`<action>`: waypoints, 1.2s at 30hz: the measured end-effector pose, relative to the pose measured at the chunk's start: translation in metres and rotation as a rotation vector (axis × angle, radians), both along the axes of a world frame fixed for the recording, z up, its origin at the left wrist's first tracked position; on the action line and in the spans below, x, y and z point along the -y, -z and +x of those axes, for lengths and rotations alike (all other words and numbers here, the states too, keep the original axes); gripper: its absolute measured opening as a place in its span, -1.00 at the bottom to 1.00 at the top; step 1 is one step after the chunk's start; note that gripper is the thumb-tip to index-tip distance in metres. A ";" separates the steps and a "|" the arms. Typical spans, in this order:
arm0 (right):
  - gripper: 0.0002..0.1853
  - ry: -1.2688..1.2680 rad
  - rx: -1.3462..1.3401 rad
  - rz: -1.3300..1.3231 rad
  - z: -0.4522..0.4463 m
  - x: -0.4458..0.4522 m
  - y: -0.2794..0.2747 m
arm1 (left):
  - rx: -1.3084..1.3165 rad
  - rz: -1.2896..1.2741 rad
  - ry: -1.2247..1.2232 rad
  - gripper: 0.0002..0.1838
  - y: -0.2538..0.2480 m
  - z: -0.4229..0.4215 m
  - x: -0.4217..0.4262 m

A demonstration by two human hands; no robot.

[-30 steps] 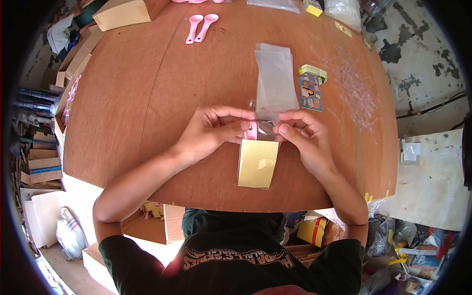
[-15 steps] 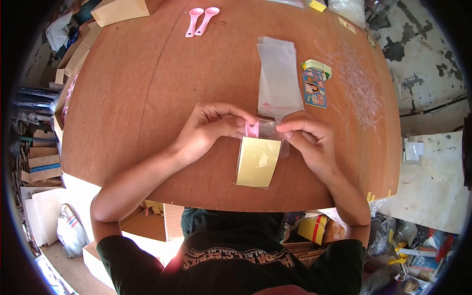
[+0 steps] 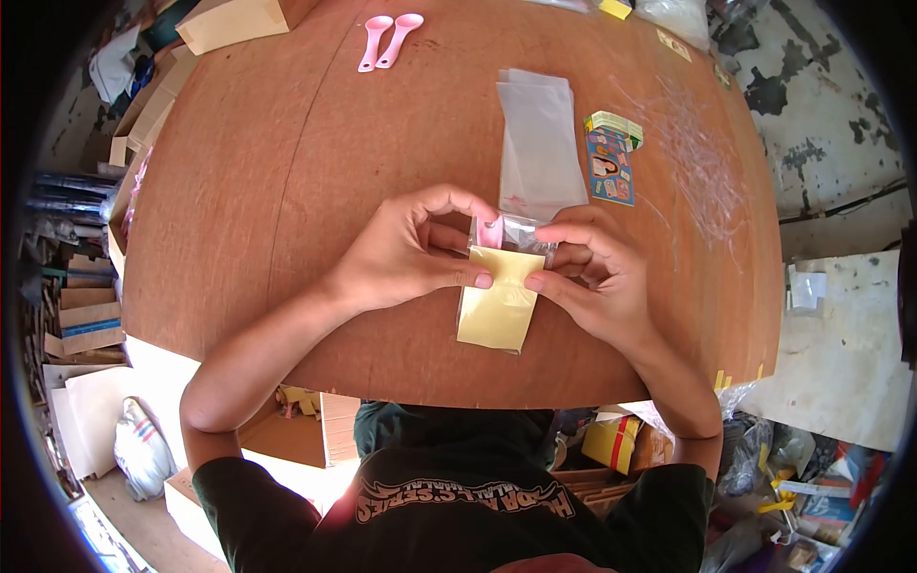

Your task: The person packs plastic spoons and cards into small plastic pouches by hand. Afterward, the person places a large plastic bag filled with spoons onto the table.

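Note:
A clear plastic bag sits between my hands near the table's front. Inside it are a pale yellow card and a pink spoon, whose handle end shows above the card. My left hand grips the bag's left side, thumb on the card's face and index finger at the handle end. On the opposite side, my right hand pinches the bag, thumb on the card and index finger at the bag's upper right corner. The spoon's lower part is hidden behind the card.
A stack of clear bags lies just beyond my hands, beside a blue printed card pack. Thin plastic strips are heaped at the right. Two pink spoons lie at the far side, near a cardboard box.
Both thumbs have moved down onto the yellow card's face. The bag with the card has shifted slightly away from my body. The spoons and bag stack remain in place.

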State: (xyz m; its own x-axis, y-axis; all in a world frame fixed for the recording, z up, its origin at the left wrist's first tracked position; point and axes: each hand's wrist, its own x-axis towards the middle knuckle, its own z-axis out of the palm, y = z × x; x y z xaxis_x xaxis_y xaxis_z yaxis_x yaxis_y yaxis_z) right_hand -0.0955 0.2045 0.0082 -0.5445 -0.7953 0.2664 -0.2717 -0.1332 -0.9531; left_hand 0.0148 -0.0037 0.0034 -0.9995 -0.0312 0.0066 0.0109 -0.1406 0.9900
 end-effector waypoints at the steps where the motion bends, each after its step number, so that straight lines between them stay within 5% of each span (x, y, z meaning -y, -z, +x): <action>1: -0.66 0.001 -0.001 -0.001 0.000 0.000 0.000 | -0.001 -0.001 0.001 -0.56 -0.001 0.000 0.001; 7: -0.64 -0.054 0.055 -0.098 0.000 -0.006 -0.003 | 0.235 -0.128 0.096 -0.48 -0.039 0.021 0.008; 9: -0.67 0.000 0.146 -0.127 -0.006 -0.011 -0.010 | 0.099 -0.232 0.191 -0.57 -0.050 0.056 0.006; 11: -0.71 0.054 0.099 -0.140 -0.014 -0.014 -0.018 | -0.206 -0.629 0.392 -0.57 -0.063 0.088 0.010; 13: -0.72 0.196 -0.128 -0.063 -0.022 -0.017 -0.024 | -0.149 -0.814 0.513 -0.56 -0.059 0.136 0.012; 18: -0.82 0.255 -0.463 0.034 -0.038 -0.011 -0.033 | 0.542 -1.235 0.413 -0.59 -0.049 0.215 0.009; 23: -0.88 0.223 -0.773 0.286 -0.054 -0.001 -0.024 | -0.027 -0.774 0.610 -0.67 -0.095 0.220 0.021; 24: -0.88 0.222 -0.781 0.284 -0.057 0.000 -0.022 | -0.324 -0.749 0.586 -0.69 -0.120 0.218 0.016; 26: -0.87 0.168 -0.649 0.352 -0.060 0.001 -0.017 | -0.504 -0.557 0.816 -0.79 -0.138 0.212 0.024; 36: -0.92 0.206 -0.546 0.345 -0.060 0.001 -0.005 | -0.535 -0.655 0.999 -0.84 -0.163 0.149 0.001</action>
State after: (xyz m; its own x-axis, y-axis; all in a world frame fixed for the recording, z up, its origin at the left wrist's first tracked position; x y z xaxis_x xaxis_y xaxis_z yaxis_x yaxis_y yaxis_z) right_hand -0.1555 0.2039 0.0133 -0.5538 -0.7782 0.2961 -0.7132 0.2599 -0.6510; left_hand 0.1637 -0.0050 0.1660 -0.4583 0.8780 0.1381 0.5936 0.1867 0.7828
